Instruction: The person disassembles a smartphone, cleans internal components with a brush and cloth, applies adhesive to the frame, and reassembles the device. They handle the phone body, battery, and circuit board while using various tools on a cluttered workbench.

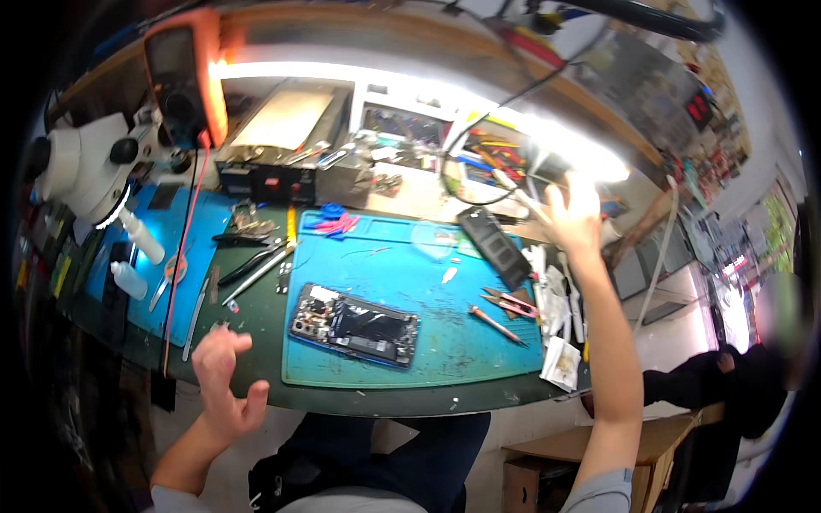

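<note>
An opened smartphone lies on the blue work mat, its circuit board, camera lenses and dark battery bare. My left hand hovers by the bench's front edge, left of the mat. Its fingers are loosely bent, thumb apart, with nothing in them. My right arm stretches to the back right, where my right hand is raised near the tool rack. Glare and blur smear its fingers. A pale stick-like thing is close to its thumb; whether it is held I cannot tell. Below that hand lies a dark phone-sized part.
Tweezers and a pen-like screwdriver lie on the mat's right side. White packets sit beside it. Pliers lie left of the mat. A microscope stands far left. A person in black is at the right.
</note>
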The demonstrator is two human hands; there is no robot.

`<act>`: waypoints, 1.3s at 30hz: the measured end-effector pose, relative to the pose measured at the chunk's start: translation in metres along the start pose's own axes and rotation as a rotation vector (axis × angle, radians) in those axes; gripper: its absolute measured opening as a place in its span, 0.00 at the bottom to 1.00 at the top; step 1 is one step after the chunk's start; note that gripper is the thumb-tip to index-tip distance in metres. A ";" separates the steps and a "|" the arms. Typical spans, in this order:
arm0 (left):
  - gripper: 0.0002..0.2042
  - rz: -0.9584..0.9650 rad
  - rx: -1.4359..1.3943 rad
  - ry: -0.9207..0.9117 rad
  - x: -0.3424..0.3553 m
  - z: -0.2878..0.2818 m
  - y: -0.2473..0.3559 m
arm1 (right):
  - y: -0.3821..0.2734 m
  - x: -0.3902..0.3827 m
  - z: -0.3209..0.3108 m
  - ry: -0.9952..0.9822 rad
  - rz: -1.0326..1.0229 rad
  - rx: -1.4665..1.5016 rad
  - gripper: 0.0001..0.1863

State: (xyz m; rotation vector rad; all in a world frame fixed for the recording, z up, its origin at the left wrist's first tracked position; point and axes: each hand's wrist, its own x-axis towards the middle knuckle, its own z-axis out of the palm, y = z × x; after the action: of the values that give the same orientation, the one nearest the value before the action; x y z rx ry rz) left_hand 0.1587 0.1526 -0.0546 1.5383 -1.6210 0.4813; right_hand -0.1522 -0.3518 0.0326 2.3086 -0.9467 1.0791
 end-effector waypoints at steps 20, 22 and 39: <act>0.41 -0.285 -0.016 -0.363 0.045 0.006 0.020 | 0.110 0.087 0.094 -0.112 0.048 -0.507 0.22; 0.40 -0.237 -0.003 -0.344 0.042 0.010 0.021 | 0.112 0.059 0.052 -0.274 0.387 0.026 0.22; 0.32 -0.091 -0.275 -0.343 0.039 -0.002 0.040 | -0.177 -0.136 -0.215 -0.814 0.603 1.287 0.28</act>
State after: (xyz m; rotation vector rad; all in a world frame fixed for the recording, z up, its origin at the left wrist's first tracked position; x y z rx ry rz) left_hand 0.1253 0.1365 -0.0134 1.5321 -1.7766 -0.0618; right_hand -0.1948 -0.0447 0.0420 3.8579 -1.6194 1.1284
